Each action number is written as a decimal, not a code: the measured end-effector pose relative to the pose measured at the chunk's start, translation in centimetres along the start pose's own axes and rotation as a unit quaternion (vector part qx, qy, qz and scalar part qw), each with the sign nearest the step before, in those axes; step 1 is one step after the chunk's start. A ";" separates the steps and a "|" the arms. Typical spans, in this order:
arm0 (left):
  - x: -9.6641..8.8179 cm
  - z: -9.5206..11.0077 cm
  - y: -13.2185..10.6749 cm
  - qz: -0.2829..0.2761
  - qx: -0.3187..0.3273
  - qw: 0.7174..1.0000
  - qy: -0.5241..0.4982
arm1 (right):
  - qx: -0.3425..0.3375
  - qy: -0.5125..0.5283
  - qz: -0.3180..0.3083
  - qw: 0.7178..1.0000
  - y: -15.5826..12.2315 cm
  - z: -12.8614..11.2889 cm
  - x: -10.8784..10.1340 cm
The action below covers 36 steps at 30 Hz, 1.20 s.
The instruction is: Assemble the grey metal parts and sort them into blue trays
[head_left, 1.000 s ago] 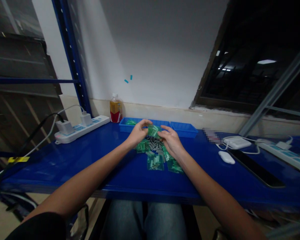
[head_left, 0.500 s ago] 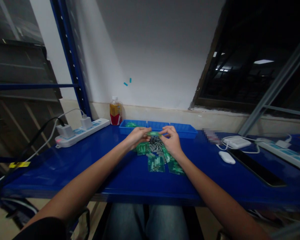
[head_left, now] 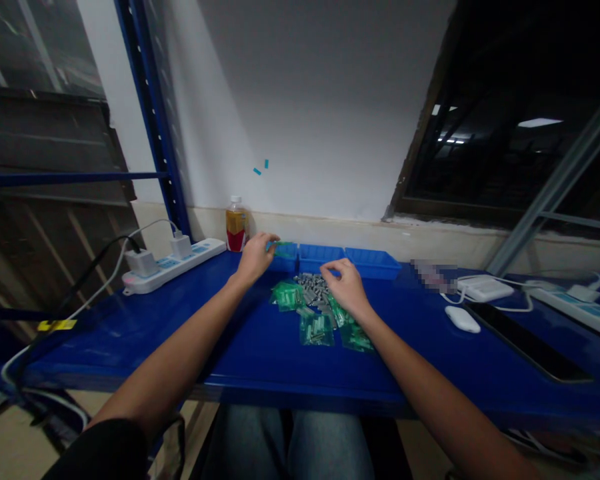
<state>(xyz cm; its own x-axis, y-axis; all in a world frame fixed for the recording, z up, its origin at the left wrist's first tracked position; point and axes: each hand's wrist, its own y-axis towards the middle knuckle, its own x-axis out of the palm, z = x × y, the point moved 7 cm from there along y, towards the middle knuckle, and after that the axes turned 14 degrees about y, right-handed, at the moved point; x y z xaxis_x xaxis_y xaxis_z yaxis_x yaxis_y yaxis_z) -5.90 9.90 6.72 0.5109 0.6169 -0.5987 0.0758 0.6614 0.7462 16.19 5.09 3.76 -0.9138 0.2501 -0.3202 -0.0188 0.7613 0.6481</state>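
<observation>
My left hand (head_left: 255,255) reaches to the left end of the blue tray (head_left: 365,260) and pinches a small green bag (head_left: 281,248) over it. My right hand (head_left: 346,285) rests with curled fingers on a heap of small grey metal parts (head_left: 311,287) in the middle of the blue table (head_left: 180,333). Around the heap lie several green bags (head_left: 316,329) filled with the same parts. Whether the right fingers hold a part is hidden.
A drink bottle (head_left: 236,224) stands by the wall left of the tray. A white power strip (head_left: 173,265) with plugged chargers lies at the left. At the right are a white mouse (head_left: 463,319), a dark phone (head_left: 530,343) and another power strip (head_left: 580,303).
Both hands held a green bag together over the heap. Now my left hand has carried it left to the tray's end, and my right hand has dropped back onto the heap.
</observation>
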 end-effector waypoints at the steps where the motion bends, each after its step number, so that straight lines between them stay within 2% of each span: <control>1: 0.3 0.0 0.0 -0.026 0.008 1.000 0.014 | -0.011 -0.018 -0.024 0.999 -0.1 -0.2 0.4; 3: 0.5 0.7 -0.2 -0.078 0.028 0.996 0.018 | -0.032 -0.046 -0.067 0.996 -0.4 -0.7 1.1; 5: 0.8 2.1 -0.7 -0.153 0.065 0.986 -0.015 | -0.044 -0.062 -0.098 0.992 -0.7 -1.0 1.6; 7: 1.3 3.6 -1.6 -0.258 0.105 0.958 -0.068 | -0.046 -0.072 -0.115 0.990 -0.8 -1.1 1.9; 9: 1.9 4.5 -2.7 -0.343 0.120 0.926 -0.104 | -0.046 -0.077 -0.123 0.988 -0.8 -1.0 1.9; 12: 2.9 4.3 -3.8 -0.402 0.109 0.903 -0.108 | -0.045 -0.076 -0.120 0.989 -0.8 -1.0 1.7; 16: 3.3 3.9 -3.7 -0.393 0.085 0.905 -0.141 | -0.041 -0.070 -0.124 0.989 -0.8 -1.2 1.7; 21: 2.3 4.0 -2.1 -0.296 -0.004 0.918 -0.264 | 0.001 -0.008 -0.131 0.991 -1.1 -0.6 2.4; 26: 2.3 4.5 -2.0 -0.205 -0.100 0.884 -0.408 | 0.059 0.129 -0.066 0.988 -1.0 0.4 2.3; 30: 3.2 4.4 -2.6 -0.207 -0.144 0.865 -0.435 | 0.089 0.200 -0.022 0.976 -0.5 0.8 1.4; 36: 3.7 4.3 -2.7 -0.239 -0.141 0.860 -0.429 | 0.132 0.249 -0.002 0.959 0.0 1.6 0.7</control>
<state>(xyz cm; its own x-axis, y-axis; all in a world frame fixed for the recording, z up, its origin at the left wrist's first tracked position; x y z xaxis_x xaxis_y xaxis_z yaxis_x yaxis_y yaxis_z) -0.56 8.55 3.78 0.9317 -0.2155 -0.2923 0.3036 0.9040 0.3009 16.24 6.19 2.40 -0.9957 -0.0204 0.0907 0.0205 0.9035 0.4281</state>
